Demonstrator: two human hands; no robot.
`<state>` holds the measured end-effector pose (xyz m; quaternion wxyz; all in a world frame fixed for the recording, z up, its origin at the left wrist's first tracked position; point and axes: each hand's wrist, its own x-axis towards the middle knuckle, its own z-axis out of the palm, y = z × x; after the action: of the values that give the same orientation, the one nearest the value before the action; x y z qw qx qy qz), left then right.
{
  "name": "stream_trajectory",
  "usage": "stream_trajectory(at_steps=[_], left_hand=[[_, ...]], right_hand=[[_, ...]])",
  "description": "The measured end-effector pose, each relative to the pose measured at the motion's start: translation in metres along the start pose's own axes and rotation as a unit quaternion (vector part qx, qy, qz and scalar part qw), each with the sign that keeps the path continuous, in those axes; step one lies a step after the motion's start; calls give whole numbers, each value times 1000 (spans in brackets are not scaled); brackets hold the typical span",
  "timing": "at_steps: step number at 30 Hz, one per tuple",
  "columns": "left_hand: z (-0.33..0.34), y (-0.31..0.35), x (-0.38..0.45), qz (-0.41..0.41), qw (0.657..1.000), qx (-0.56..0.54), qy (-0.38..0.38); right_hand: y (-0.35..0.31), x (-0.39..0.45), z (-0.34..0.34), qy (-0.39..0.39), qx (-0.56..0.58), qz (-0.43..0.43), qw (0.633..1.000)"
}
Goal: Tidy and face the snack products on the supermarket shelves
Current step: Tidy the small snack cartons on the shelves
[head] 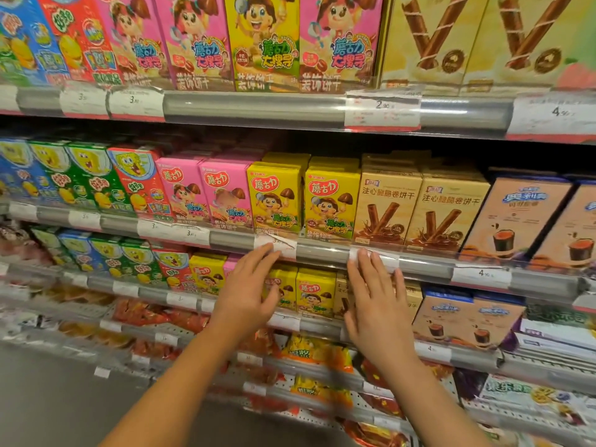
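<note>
Two yellow boxes [303, 201] standing side by side on the middle shelf, just above both hands and between pink boxes [206, 191] to the left and tan wafer-roll boxes [419, 211] to the right. Left hand [248, 291] and right hand [377, 301] both spread flat with straight fingers, gripping nothing, fingertips reaching up to the shelf rail [322, 251] with its paper price tags [283, 246], the clear rail lip crossing the bottom of the yellow boxes. More yellow boxes [312, 291] on the shelf below, partly hidden behind the two hands, with bagged snacks [319, 353] lower still.
</note>
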<state>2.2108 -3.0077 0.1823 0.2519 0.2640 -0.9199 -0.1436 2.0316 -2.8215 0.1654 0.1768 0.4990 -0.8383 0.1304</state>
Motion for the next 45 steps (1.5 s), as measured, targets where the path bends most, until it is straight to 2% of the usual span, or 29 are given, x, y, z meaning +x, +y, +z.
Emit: stream_trajectory(at_steps=[4, 6, 10, 15, 23, 29, 34, 39, 45], left_hand=[[-13, -36, -15, -81, 995, 10, 53], [-16, -61, -20, -123, 991, 44, 29], [-25, -100, -11, -155, 980, 112, -54], [-30, -131, 3, -114, 971, 173, -115], [-14, -174, 9, -72, 961, 230, -136], [-21, -175, 8, -39, 961, 258, -92], [-27, -181, 2, -21, 971, 225, -74], [-32, -186, -2, -23, 971, 230, -64], [-36, -189, -14, 22, 961, 273, -45]], right_hand=[[-1, -2, -1, 4, -9, 0, 1000], [-6, -3, 0, 19, -10, 10, 1000], [-15, -2, 7, 38, -11, 38, 998], [-42, 7, 10, 61, 31, 115, 991], [-63, 13, 9, 44, -13, 172, 984], [-72, 17, 15, 63, -22, 189, 980], [-75, 17, 16, 77, -10, 194, 978], [-74, 16, 15, 74, -11, 192, 979], [-69, 13, 11, 52, -4, 189, 981]])
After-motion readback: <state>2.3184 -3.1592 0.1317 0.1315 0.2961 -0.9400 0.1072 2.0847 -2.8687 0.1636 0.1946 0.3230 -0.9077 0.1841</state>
